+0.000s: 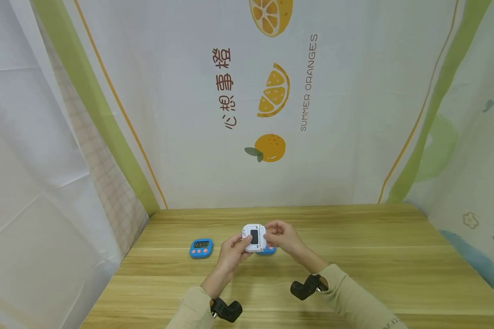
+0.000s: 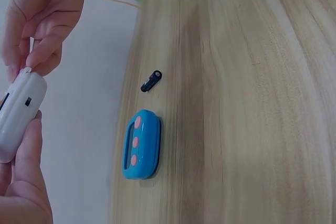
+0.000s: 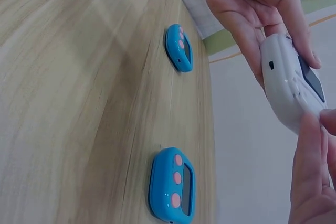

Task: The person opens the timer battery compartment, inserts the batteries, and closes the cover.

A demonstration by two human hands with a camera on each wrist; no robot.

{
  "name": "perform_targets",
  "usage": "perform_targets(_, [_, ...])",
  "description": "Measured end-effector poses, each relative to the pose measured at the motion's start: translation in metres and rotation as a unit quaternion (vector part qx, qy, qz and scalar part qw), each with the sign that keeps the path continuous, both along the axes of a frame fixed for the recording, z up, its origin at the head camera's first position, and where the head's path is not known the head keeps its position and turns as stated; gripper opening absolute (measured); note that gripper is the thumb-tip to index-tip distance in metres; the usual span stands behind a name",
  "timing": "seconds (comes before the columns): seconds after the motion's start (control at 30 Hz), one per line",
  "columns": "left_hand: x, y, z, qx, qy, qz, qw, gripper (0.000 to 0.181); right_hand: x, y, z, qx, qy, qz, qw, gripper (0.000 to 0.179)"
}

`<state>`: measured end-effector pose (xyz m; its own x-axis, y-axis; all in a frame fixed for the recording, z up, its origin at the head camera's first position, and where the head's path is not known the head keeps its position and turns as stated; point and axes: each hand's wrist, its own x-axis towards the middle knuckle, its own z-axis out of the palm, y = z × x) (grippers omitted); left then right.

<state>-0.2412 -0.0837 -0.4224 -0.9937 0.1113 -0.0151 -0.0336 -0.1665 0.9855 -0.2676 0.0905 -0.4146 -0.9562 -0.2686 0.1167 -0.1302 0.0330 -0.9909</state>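
A white timer (image 1: 254,238), a dark rectangle on the face turned toward me, is held up over the table by both hands. My left hand (image 1: 232,253) grips its left side, thumb across that face. At the right edge my right hand (image 1: 283,236) pinches with thumb and fingertips; in the left wrist view a small white tab shows at those fingertips. One blue timer (image 1: 201,248) with pink buttons lies to the left. A second blue timer (image 1: 266,251) is partly hidden behind the white one.
A small dark battery (image 2: 151,81) lies on the wooden table (image 1: 354,256) beyond a blue timer in the left wrist view. A printed cloth (image 1: 189,173) hangs behind the table, with more cloth at both sides.
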Motion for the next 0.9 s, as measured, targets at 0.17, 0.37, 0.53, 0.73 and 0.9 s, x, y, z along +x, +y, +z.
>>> perform_targets(0.17, [0.0, -0.001, 0.0, -0.001, 0.008, -0.019, 0.9998, 0.049, -0.003, 0.006, -0.003, -0.006, -0.018, 0.04, 0.999, 0.035])
perform_targets(0.37, [0.002, -0.003, 0.002, -0.013, 0.014, -0.045, 0.9988, 0.047, -0.007, 0.017, -0.01, -0.021, -0.054, 0.112, 0.9919, 0.048])
perform_targets(0.53, [0.002, -0.002, 0.004, -0.014, 0.017, -0.074, 0.997, 0.046, -0.009, 0.023, -0.014, -0.046, -0.086, 0.155, 0.983, 0.049])
perform_targets(0.73, [0.002, -0.001, 0.004, -0.001, 0.015, -0.088, 0.996, 0.046, -0.005, 0.023, -0.011, -0.043, -0.084, 0.149, 0.9843, 0.046])
perform_targets(0.9, [0.001, -0.002, 0.006, -0.003, 0.008, -0.084, 0.9964, 0.046, -0.002, 0.02, -0.007, -0.032, -0.081, 0.136, 0.9869, 0.046])
